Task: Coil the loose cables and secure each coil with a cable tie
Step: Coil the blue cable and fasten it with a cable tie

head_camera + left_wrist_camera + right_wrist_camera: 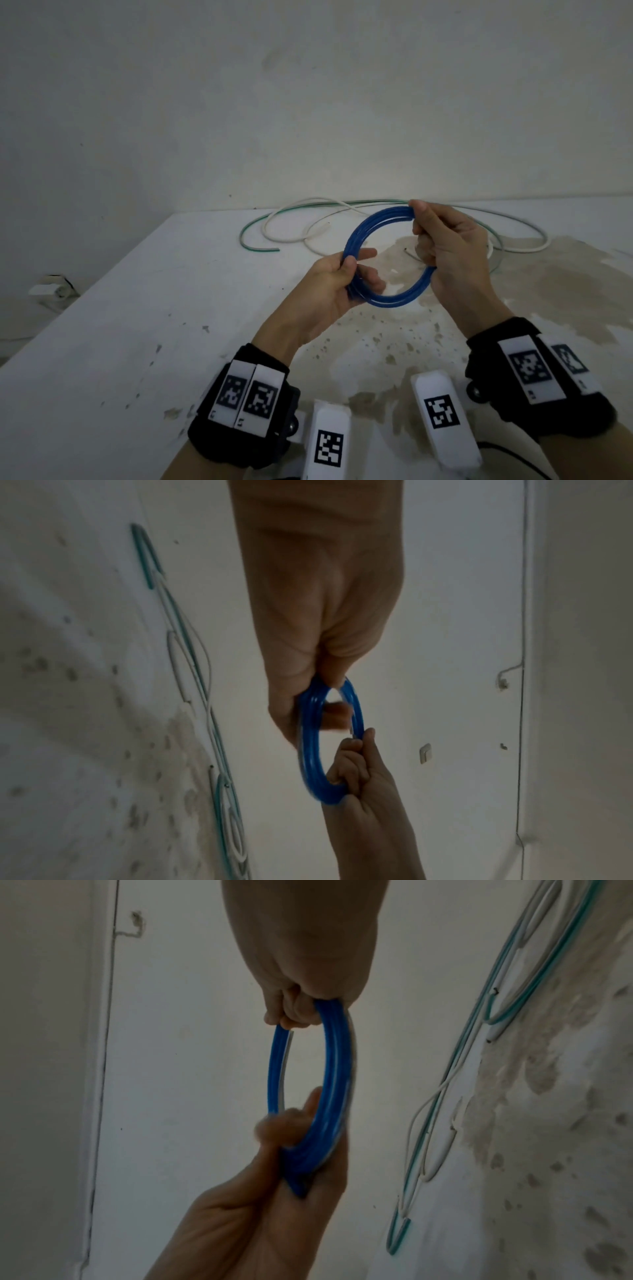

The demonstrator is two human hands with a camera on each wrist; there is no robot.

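A blue cable wound into a round coil (368,236) of several turns hangs above the white table (137,325). My left hand (346,274) grips the coil's left side, thumb over the strands. My right hand (428,236) holds the right side, fingers curled round the strands. The left wrist view has the blue coil (310,756) edge-on, held between the left hand (318,696) above and the right hand (349,764) below. Seen from the right wrist, the blue coil (335,1074) hangs from the right hand (301,1010); the left hand (294,1137) grips its lower end.
A loose white cable (291,219) and a loose green cable (255,248) lie in wide loops at the table's far side, by the wall (308,102). The tabletop is stained brown on the right (548,274). A socket strip (51,289) lies on the floor at left.
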